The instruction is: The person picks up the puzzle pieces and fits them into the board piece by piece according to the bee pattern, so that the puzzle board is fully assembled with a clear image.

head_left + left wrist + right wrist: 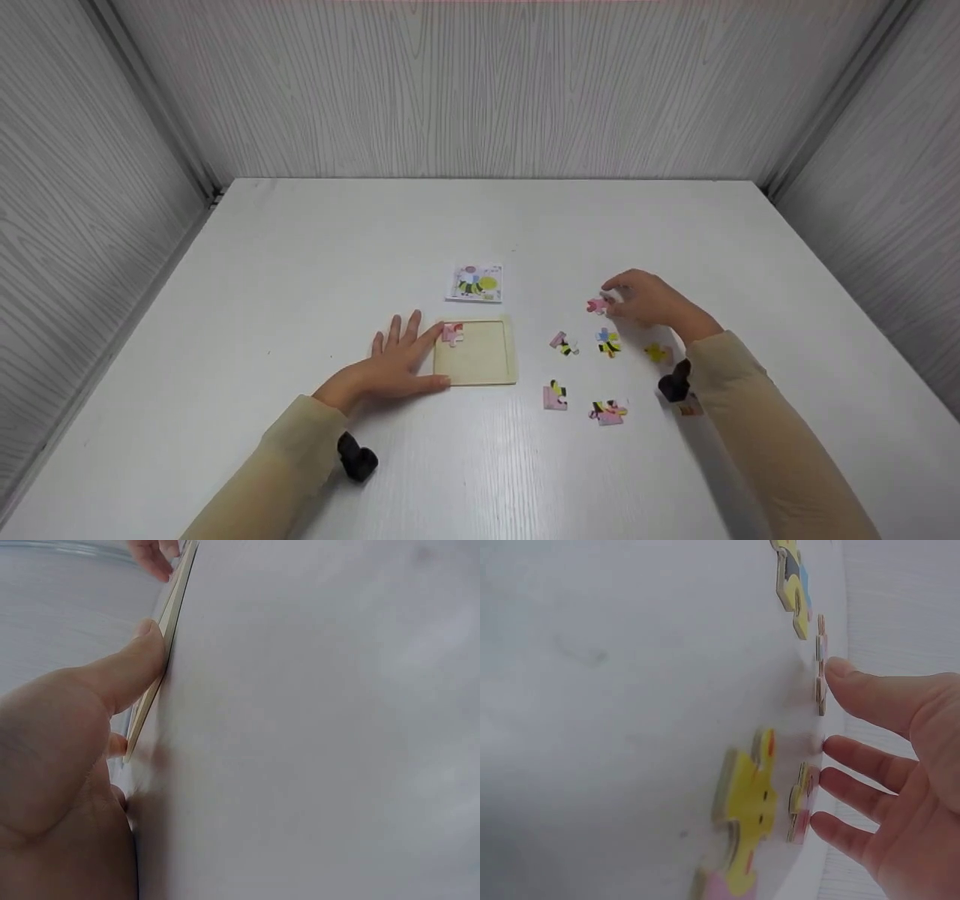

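Note:
My left hand lies at the left side of a shallow wooden puzzle frame, fingers spread. Its index fingertip is at the top left corner, and the thumb rests on the frame's near edge. A pink puzzle piece sits inside that corner. Over to the right, my right hand is low above the table with its fingers apart. Its thumb comes right up to a pink piece. The right wrist view shows the other fingertips beside a pink and yellow piece, hidden under the hand from above.
Behind the frame lies a picture card with a bee on it. Several loose pieces are scattered right of the frame, among them a bee piece, a pink corner piece and a yellow piece. Panels enclose the white table.

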Tool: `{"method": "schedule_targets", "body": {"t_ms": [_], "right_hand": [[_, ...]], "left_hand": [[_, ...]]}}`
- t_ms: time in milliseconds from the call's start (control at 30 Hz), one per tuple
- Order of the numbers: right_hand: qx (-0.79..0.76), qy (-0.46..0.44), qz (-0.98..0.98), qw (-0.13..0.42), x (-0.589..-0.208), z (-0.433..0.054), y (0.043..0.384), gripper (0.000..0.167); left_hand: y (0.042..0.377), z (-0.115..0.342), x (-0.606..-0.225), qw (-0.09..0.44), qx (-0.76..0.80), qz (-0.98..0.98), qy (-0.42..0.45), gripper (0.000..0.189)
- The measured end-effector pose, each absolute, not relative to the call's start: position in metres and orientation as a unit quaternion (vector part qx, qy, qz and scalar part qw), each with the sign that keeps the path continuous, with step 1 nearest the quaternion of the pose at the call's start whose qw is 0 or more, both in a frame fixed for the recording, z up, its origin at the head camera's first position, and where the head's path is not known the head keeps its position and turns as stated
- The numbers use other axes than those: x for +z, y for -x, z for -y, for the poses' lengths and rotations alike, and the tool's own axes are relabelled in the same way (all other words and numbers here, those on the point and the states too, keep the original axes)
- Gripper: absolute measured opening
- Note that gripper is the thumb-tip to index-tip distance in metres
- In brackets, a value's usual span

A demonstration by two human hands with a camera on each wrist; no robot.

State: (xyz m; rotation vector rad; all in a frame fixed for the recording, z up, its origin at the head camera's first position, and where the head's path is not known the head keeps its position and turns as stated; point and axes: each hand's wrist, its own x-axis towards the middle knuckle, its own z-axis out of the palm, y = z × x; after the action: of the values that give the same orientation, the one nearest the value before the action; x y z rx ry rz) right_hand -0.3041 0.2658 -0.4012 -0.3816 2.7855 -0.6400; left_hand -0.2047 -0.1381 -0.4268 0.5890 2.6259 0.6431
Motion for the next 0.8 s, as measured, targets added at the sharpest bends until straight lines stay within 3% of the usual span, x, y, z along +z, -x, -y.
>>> {"method": "schedule_targets", "body": {"t_ms": [800], "right_hand": [[-0.198, 0.239, -0.949, 0.064, -0.4074, -0.2689, 0.3090, 0.022]], "left_hand": [[0.2058, 0.1391, -0.4311, 0.187, 0.241, -0.929, -0.209, 0.092]]}}
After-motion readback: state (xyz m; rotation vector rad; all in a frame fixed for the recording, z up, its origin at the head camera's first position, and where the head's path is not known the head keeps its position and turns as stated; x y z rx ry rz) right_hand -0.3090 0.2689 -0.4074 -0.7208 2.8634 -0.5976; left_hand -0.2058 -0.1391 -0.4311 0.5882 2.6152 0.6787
